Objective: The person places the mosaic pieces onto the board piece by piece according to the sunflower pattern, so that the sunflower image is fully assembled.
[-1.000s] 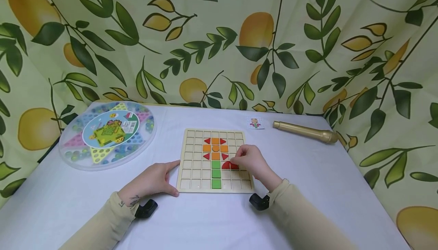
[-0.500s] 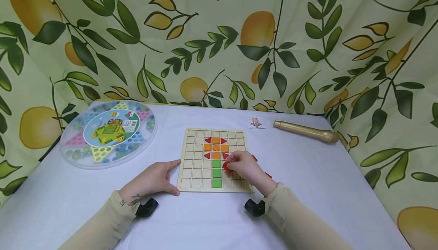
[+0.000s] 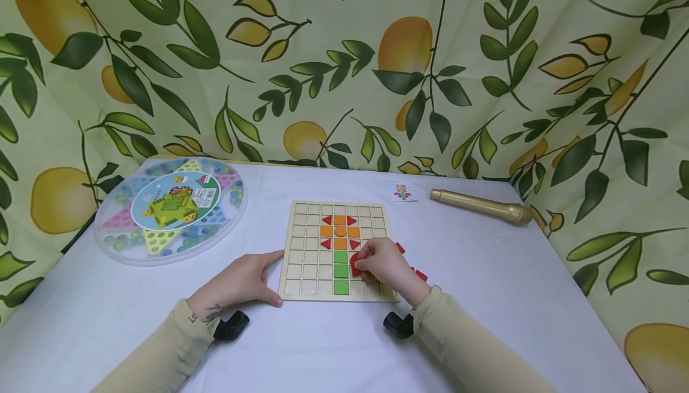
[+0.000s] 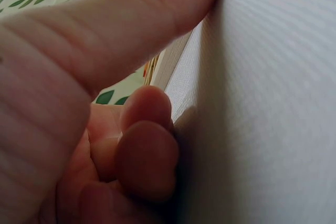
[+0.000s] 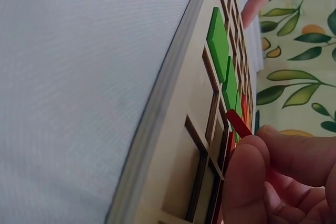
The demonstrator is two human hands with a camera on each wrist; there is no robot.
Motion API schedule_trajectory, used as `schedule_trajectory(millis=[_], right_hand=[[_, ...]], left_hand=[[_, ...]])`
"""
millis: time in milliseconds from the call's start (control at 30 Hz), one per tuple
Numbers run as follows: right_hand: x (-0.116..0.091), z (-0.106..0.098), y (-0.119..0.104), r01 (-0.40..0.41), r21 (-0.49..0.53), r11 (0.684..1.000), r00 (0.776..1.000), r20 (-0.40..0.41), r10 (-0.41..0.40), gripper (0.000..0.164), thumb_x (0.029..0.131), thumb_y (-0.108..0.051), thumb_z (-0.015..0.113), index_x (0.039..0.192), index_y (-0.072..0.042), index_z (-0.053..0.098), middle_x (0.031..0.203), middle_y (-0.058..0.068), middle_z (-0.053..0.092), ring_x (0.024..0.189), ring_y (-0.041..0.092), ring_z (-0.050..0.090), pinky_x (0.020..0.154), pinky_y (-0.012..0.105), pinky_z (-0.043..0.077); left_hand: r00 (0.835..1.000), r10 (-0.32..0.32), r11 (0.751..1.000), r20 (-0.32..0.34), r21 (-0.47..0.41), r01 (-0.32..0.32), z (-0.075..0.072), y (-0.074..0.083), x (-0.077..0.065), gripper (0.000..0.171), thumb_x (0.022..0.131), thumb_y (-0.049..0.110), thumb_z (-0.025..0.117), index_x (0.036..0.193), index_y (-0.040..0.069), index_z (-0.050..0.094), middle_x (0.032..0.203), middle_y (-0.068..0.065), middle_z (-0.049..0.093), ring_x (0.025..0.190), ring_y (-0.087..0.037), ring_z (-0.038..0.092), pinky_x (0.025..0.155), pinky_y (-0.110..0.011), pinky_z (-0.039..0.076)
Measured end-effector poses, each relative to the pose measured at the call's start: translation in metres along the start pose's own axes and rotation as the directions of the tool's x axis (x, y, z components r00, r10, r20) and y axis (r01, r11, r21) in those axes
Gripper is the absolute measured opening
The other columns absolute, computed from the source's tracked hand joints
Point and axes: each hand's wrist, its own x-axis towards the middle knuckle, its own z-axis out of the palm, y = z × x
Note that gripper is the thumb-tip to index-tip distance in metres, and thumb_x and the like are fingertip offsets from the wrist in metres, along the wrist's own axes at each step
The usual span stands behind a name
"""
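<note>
A square wooden grid board (image 3: 308, 257) lies on the table. In its slots sit a column of green square tiles (image 3: 341, 271), several orange tiles (image 3: 340, 220) around an orange round piece (image 3: 340, 232), and small red triangles (image 3: 351, 221). My right hand (image 3: 383, 261) pinches a red tile (image 5: 239, 123) between thumb and finger over the board, just right of the green column. The tile is tilted in the right wrist view, and the fingers hide part of it. My left hand (image 3: 239, 279) touches the board's left edge with index finger and thumb spread apart.
Loose red pieces (image 3: 421, 275) lie right of the board, partly behind my right hand. Behind it are a small pattern card (image 3: 402, 191) and a gold microphone-like stick (image 3: 481, 206). A round clear game case (image 3: 122, 243) with marbles stands at left. A printed curtain (image 3: 323, 22) hangs behind.
My right hand has moved slightly left and down from the red pieces on the board's right side, bringing a red tile beside the green column. The left hand stays in place.
</note>
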Motion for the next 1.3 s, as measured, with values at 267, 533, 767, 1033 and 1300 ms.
schedule_trajectory(millis=[267, 533, 767, 1033, 1300], right_hand=[[-0.0011, 0.0004, 0.0004, -0.005, -0.03, 1.0, 1.0, -0.001, 0.005, 0.012, 0.079, -0.012, 0.072, 0.076, -0.006, 0.062, 0.065, 0.007, 0.061, 0.048, 0.015, 0.052, 0.047, 0.02, 0.044], [-0.0018, 0.0014, 0.0, 0.005, -0.055, 0.998, 1.0, -0.004, -0.005, 0.011, 0.078, -0.013, 0.073, 0.075, -0.007, 0.064, 0.067, 0.006, 0.06, 0.048, 0.015, 0.051, 0.047, 0.019, 0.043], [-0.0015, 0.0038, 0.002, 0.073, -0.155, 0.985, 0.997, -0.022, -0.077, 0.013, 0.078, -0.012, 0.073, 0.07, -0.009, 0.064, 0.069, 0.004, 0.059, 0.057, 0.016, 0.051, 0.05, 0.024, 0.043], [-0.0033, 0.0062, 0.0005, 0.098, -0.246, 0.964, 0.993, -0.04, -0.111, 0.017, 0.077, -0.013, 0.074, 0.064, -0.01, 0.063, 0.066, 0.003, 0.058, 0.071, 0.018, 0.05, 0.055, 0.026, 0.042], [-0.003, 0.0066, -0.0021, 0.08, -0.253, 0.964, 0.995, -0.039, -0.093, 0.019, 0.077, -0.014, 0.074, 0.063, -0.01, 0.062, 0.064, 0.003, 0.058, 0.065, 0.017, 0.051, 0.052, 0.025, 0.041]], left_hand=[[1.0, 0.003, 1.0, -0.001, -0.003, -0.003, 0.0006, -0.001, 0.0003, 0.101, 0.051, 0.026, 0.09, 0.138, 0.008, 0.043, 0.056, -0.002, 0.047, 0.048, -0.013, 0.04, 0.047, -0.026, 0.032], [1.0, -0.005, 1.0, -0.003, -0.006, 0.005, 0.0006, -0.0006, 0.0004, 0.1, 0.051, 0.026, 0.089, 0.138, 0.009, 0.044, 0.056, -0.003, 0.047, 0.048, -0.014, 0.041, 0.048, -0.026, 0.033], [1.0, -0.001, 1.0, 0.003, 0.001, 0.001, 0.0002, -0.0009, 0.0005, 0.1, 0.051, 0.027, 0.089, 0.138, 0.009, 0.044, 0.056, -0.002, 0.047, 0.048, -0.014, 0.041, 0.048, -0.026, 0.032], [1.0, 0.012, 1.0, 0.007, 0.004, -0.012, -0.0009, -0.001, -0.0001, 0.1, 0.051, 0.028, 0.089, 0.139, 0.01, 0.043, 0.056, -0.002, 0.048, 0.048, -0.014, 0.041, 0.048, -0.026, 0.033], [1.0, 0.008, 1.0, 0.004, 0.015, -0.008, -0.0001, -0.0007, 0.0, 0.1, 0.051, 0.029, 0.089, 0.138, 0.008, 0.044, 0.056, -0.002, 0.047, 0.048, -0.013, 0.041, 0.048, -0.026, 0.032]])
